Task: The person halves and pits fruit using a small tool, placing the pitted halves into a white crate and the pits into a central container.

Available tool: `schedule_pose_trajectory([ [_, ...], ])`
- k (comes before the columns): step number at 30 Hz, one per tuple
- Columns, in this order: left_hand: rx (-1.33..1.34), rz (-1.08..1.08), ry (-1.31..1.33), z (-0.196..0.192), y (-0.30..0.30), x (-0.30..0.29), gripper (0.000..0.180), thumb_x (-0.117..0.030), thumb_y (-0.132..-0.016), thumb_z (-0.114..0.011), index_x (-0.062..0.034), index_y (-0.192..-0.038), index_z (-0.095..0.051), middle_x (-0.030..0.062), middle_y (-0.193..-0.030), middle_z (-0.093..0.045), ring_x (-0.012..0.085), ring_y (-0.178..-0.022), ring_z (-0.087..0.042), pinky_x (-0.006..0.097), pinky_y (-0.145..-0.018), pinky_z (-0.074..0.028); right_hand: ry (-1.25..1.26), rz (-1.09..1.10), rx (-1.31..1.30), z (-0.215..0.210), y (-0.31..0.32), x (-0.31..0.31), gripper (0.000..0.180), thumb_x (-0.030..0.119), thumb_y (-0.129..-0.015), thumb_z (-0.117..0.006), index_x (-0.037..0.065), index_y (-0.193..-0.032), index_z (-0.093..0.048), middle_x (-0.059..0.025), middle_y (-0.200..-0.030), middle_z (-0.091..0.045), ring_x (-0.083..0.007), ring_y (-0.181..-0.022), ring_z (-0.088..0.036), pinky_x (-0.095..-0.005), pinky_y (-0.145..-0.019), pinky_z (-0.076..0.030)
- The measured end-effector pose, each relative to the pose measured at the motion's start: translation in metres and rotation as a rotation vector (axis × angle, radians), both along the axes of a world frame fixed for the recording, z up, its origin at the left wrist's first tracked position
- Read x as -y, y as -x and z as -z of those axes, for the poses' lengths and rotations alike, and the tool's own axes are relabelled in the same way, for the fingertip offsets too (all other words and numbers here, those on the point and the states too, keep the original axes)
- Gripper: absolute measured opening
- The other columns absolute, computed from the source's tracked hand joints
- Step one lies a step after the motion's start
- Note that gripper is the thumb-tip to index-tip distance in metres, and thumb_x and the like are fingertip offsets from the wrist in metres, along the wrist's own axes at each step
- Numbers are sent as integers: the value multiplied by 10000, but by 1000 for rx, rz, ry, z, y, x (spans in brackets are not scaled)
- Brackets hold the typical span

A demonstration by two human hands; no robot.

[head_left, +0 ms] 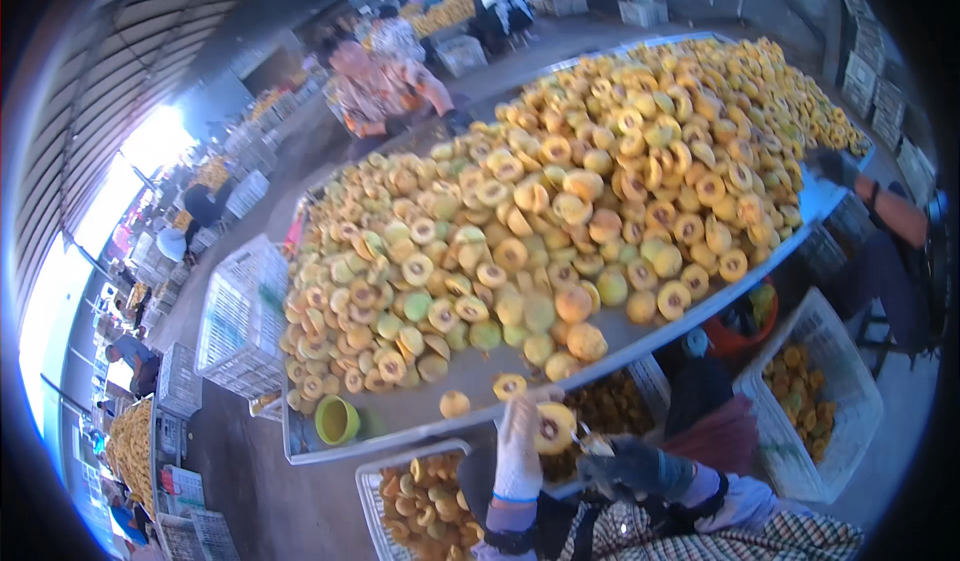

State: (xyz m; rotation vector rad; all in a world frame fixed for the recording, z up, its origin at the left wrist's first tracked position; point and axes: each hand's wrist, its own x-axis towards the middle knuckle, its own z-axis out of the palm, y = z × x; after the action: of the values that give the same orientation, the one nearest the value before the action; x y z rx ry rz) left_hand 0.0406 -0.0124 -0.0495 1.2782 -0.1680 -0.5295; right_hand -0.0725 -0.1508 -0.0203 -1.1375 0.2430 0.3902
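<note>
My left hand, in a white glove, holds a halved yellow peach with its cut face and dark pit hollow showing. My right hand, in a dark glove, grips a small metal pitting tool whose tip is at the peach's right edge. Both hands are at the near edge of a long metal table heaped with halved peaches. Two single halves lie apart close to my hands.
A white crate of peach pieces stands under my left hand and another white crate at my right. A small green cup sits on the table's near corner. Other people work at the far side and right side. Stacked white crates stand at left.
</note>
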Motion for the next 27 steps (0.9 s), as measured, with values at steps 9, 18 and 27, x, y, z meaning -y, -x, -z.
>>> schedule_pose_trajectory([
  [9, 79, -2, -21, -38, 5, 8, 760, -666, -921, -284, 37, -1016, -556, 159, -933, -633, 207, -770, -623, 295, -699, -522, 100, 47, 121, -6, 2, -7, 215, 304, -924, -583, 99, -991, -583, 31, -666, -557, -44, -487, -509, -207, -439, -408],
  [18, 246, -30, -157, -47, 25, 15, 835, -688, -918, -197, 41, -924, -604, 151, -885, -645, 210, -755, -624, 302, -721, -521, 518, 151, 476, 7, 5, -10, 211, 234, -902, -598, 50, -1006, -593, -121, -753, -630, -244, -656, -616, -341, -608, -475],
  [27, 430, 125, -221, -63, 25, 22, 852, -667, -930, -194, 58, -894, -639, 152, -817, -648, 205, -617, -605, 290, -666, -517, 226, 82, 397, 5, 12, -8, 196, 243, -921, -582, 51, -960, -587, -41, -688, -602, -131, -586, -558, -290, -553, -458],
])
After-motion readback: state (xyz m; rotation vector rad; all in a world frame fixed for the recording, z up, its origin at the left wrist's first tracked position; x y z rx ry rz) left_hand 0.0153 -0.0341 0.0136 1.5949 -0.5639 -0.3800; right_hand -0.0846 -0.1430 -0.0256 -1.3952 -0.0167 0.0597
